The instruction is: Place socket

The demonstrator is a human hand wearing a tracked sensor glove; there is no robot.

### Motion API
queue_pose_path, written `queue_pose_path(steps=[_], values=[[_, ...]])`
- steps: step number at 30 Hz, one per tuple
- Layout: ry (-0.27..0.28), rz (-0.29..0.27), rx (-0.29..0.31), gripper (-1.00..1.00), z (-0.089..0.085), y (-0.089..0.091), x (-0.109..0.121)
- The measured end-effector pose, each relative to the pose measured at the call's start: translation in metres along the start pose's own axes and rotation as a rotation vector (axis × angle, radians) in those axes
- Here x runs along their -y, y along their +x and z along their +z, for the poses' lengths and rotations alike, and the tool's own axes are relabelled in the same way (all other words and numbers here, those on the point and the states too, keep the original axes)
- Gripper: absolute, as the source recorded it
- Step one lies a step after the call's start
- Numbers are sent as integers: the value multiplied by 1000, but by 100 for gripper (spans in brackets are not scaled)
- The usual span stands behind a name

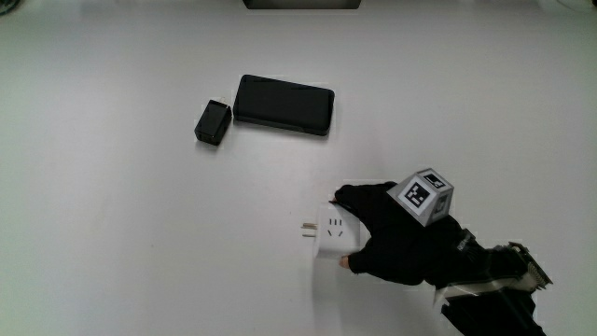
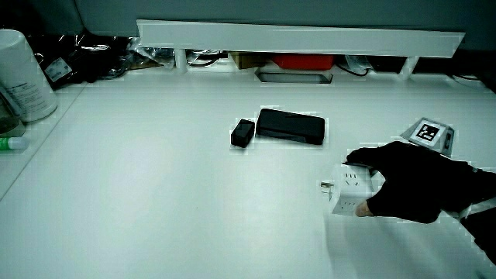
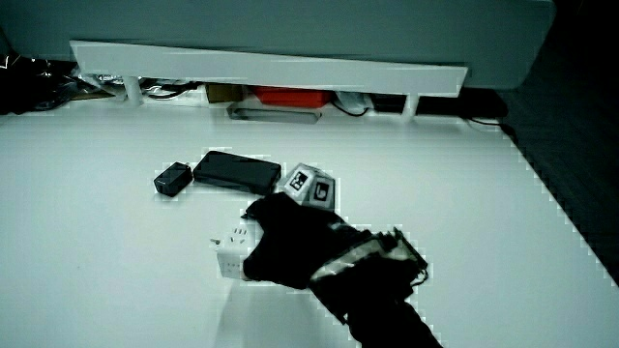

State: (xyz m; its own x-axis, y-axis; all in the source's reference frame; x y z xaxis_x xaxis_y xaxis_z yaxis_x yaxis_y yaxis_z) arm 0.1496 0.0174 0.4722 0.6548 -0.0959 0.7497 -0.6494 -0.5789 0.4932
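A white cube socket (image 1: 333, 234) with plug prongs sticking out of one side rests on the white table (image 1: 140, 233); it shows in both side views (image 2: 347, 188) (image 3: 233, 249). The gloved hand (image 1: 387, 241) lies against the socket with fingers curled round its sides, thumb on the nearer side (image 2: 403, 190) (image 3: 280, 246). The patterned cube (image 1: 426, 195) sits on the back of the hand. The socket appears to touch the table.
A black flat rectangular device (image 1: 283, 105) lies farther from the person than the socket, with a small black adapter (image 1: 213, 122) beside it. In a side view a white bottle (image 2: 23, 74) stands at the table's edge. A low partition (image 2: 294, 39) runs along the table.
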Motion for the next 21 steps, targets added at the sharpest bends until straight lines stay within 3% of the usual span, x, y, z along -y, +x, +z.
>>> queue_pose_path(steps=[1,2,3,4,5,6,10,14,15,17,18,19,21], values=[[0,-3,-3,0,-2,3,1],[26,-98,97,0,-5,11,1],[17,-74,77,0,-6,11,3],[-3,-13,-1,0,-6,11,3],[-1,-14,-6,0,-7,14,3],[5,-93,70,0,-8,16,5],[15,-104,78,0,-15,30,5],[-5,-126,66,0,-18,29,6],[0,-129,91,0,-22,37,5],[-14,-54,-42,0,-17,30,8],[16,-123,63,0,-17,32,9],[2,-128,61,0,-20,40,7],[0,-125,30,0,-16,32,8]])
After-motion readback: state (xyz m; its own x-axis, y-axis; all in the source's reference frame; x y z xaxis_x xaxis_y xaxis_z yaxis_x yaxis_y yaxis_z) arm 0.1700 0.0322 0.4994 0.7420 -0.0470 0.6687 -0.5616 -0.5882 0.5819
